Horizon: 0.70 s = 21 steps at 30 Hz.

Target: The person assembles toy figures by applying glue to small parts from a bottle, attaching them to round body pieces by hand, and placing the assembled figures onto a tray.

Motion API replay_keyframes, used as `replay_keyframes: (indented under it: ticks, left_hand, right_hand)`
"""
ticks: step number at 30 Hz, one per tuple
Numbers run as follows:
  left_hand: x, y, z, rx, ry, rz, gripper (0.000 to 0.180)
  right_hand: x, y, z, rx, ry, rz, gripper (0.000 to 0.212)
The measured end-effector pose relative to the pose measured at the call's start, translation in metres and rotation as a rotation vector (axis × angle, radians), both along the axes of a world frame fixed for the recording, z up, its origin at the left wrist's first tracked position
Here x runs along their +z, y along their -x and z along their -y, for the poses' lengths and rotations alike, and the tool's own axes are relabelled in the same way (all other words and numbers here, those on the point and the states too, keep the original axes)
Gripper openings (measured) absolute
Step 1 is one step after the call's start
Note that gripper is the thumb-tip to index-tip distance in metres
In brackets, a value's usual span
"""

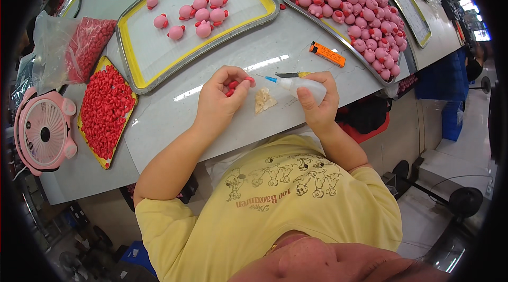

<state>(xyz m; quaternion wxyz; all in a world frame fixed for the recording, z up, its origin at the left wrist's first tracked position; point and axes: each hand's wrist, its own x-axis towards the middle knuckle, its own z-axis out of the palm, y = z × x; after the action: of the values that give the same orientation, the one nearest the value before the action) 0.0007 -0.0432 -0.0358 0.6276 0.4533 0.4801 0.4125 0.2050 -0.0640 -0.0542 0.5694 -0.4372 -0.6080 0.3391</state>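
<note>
My left hand [216, 99] is closed, with small red plastic pieces [232, 87] pinched and cupped in its fingers. In my right hand [324, 106] a white squeeze bottle [312, 90] with a blue needle tip [271, 79] lies tilted. Its tip points left toward the red pieces, a short gap away. Just below the tip a crumpled beige scrap [263, 100] rests on the table. Behind the bottle lies a thin knife-like tool [290, 75] with a dark blade, partly hidden by my right hand.
Several pink round figures [202, 14] sit on a yellow-edged tray [127, 59]. A heaped tray of them [365, 33] stands at the far right, near an orange stick-shaped case [327, 54]. Left are a tray of red pieces [106, 110], a bag [87, 49] and a pink fan [45, 131].
</note>
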Motion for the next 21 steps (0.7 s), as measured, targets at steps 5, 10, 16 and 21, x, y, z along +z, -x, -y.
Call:
replay_keyframes:
  ticks: [5,10,16,21]
  left_hand:
    - [0.002,0.002,-0.002,-0.009,0.085,0.118,0.011]
    - [-0.007,0.008,-0.002,-0.083,0.127,0.156,0.014]
    - [-0.004,0.009,-0.008,0.073,0.301,0.352,0.015]
    - [0.009,0.003,0.001,0.047,-0.098,-0.213,0.014]
  right_hand:
    - [0.0,-0.003,0.002,0.019,0.147,-0.159,0.026]
    - [0.001,0.0,0.002,0.036,0.172,-0.175,0.025]
    - [-0.002,0.002,-0.002,0.039,0.164,-0.139,0.025]
    - [0.003,-0.006,0.001,-0.012,0.181,-0.336,0.024]
